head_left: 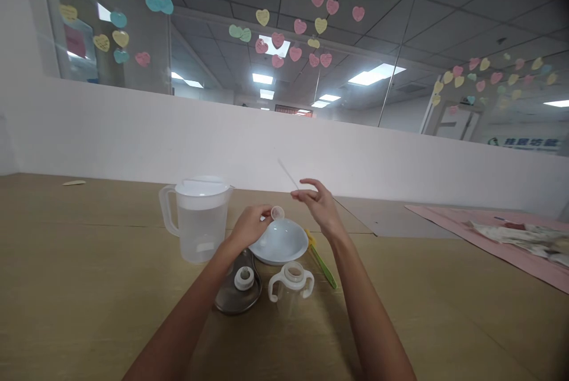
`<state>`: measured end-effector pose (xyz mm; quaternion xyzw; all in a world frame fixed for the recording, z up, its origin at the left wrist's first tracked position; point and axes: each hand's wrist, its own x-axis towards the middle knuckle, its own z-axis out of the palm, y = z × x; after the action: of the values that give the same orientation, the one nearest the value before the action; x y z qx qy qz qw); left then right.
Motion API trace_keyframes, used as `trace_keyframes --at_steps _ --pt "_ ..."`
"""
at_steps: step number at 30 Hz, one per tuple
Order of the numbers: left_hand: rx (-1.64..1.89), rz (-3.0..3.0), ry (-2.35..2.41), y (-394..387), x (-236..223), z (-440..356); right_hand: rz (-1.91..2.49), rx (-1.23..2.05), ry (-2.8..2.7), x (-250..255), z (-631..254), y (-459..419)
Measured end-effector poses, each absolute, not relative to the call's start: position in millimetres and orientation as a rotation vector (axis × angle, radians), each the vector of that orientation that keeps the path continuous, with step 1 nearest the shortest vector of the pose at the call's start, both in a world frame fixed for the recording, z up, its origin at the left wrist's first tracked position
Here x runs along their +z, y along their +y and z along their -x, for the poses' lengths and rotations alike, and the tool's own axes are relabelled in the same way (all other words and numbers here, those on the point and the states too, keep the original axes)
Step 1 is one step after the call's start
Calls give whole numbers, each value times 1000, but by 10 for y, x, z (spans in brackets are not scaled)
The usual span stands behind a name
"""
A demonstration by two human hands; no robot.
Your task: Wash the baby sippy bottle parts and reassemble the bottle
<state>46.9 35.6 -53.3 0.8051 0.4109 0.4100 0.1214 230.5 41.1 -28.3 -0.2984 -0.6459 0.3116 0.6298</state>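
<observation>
My left hand (254,226) is closed, pinching a small round whitish cap (277,213) above the back rim of a white bowl (281,245). My right hand (317,200) is up to the right of the bowl, thumb and finger closed on a thin translucent straw (288,173) that slants up to the left. In front of the bowl stands a clear baby bottle (291,291) with two white handles and an open top. A white collar ring with a nipple (244,278) rests on a dark metal tray (235,304), partly hidden by my left forearm.
Left of the bowl stands a translucent lidded pitcher (202,221). A green-handled brush (324,265) with a yellow head lies beside the bowl, near my right forearm. At the far right, cloths (520,237) lie on a pink mat (462,230). A white wall (133,132) borders the table's back.
</observation>
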Motion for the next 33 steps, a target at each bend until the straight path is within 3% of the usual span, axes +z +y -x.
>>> trace_keyframes --at_steps 8,26,33 --pt "1227 -2150 885 393 -510 -529 228 1047 -1151 -144 -2004 170" --pt "1310 -2070 933 268 -396 -552 346 652 -1227 -190 -1962 144" --pt "1302 -2126 995 201 -349 -565 393 710 -1363 -211 -1960 157"
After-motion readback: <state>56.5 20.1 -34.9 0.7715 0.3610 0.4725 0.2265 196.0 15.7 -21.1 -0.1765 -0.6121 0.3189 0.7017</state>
